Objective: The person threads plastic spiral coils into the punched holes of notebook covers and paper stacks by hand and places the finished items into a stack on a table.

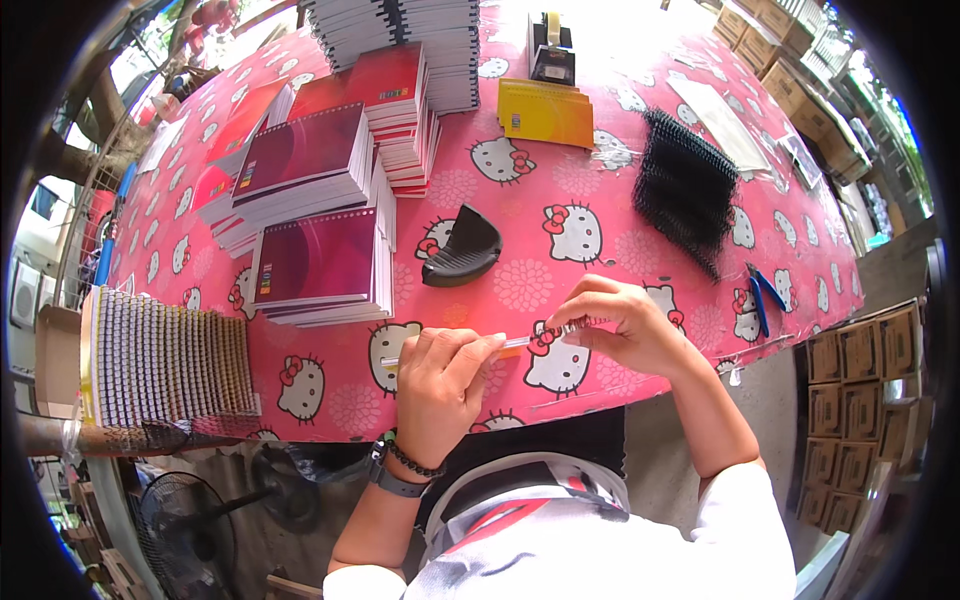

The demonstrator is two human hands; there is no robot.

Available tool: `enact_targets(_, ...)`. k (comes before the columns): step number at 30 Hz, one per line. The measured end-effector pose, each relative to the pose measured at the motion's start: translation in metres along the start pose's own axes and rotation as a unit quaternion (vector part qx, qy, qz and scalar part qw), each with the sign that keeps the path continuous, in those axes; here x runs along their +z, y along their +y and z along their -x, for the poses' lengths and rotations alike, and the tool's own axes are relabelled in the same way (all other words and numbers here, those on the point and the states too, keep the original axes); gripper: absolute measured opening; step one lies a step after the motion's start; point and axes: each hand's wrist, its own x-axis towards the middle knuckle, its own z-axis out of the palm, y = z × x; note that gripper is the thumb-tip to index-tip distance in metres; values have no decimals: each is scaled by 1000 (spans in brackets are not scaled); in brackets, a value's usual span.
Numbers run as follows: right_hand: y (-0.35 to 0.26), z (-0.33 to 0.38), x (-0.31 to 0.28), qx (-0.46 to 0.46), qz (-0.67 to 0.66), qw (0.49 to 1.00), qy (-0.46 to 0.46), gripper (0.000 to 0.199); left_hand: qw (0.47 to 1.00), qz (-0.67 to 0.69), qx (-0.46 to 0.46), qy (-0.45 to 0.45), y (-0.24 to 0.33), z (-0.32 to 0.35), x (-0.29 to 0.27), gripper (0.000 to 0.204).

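Observation:
My left hand (440,375) grips a thin stack of pages (515,343), seen nearly edge-on, with a bit of yellow-orange under its edge. My right hand (625,325) pinches a thin dark spiral binding coil (590,322) between thumb and fingers. One end of the coil meets the right end of the pages; whether it runs through the holes is too small to tell. Both hands are just above the near edge of the table. Beyond them lies a black ribbed wedge-shaped piece (463,247).
The pink patterned table (525,287) carries maroon notebooks (310,255), red ones (390,75), tall spiral-bound stacks (440,50) and bound notebooks (170,355). Yellow covers (545,112), a tape dispenser (552,62), black coils (688,180) and blue-handled pliers (765,300) lie farther out.

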Motion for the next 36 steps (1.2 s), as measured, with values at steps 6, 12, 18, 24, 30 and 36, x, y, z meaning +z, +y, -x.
enact_targets(6, 3, 1, 1, 29, -34, 997, -65, 29, 1000, -5, -8, -8, 2, 1, -1, 29)
enact_targets(12, -4, -3, 4, 44, -37, 997, -51, 34, 997, -35, -65, -36, 29, -11, -5, 32)
enact_targets(18, -8, -10, -8, 140, -72, 967, -199, 28, 996, -42, -34, -76, 28, -7, 8, 27)
enact_targets(24, 2, -39, -18, 158, -96, 939, -290, 29, 996, -27, -18, -83, 29, -8, 0, 24)
enact_targets(30, 34, -89, 27, -23, 192, 981, -11, 61, 996, -43, 7, -73, 24, -5, 2, 21)
enact_targets(36, 50, -108, 52, -9, 288, 957, -20, 76, 996, -4, 38, -87, 17, -3, 2, 23)
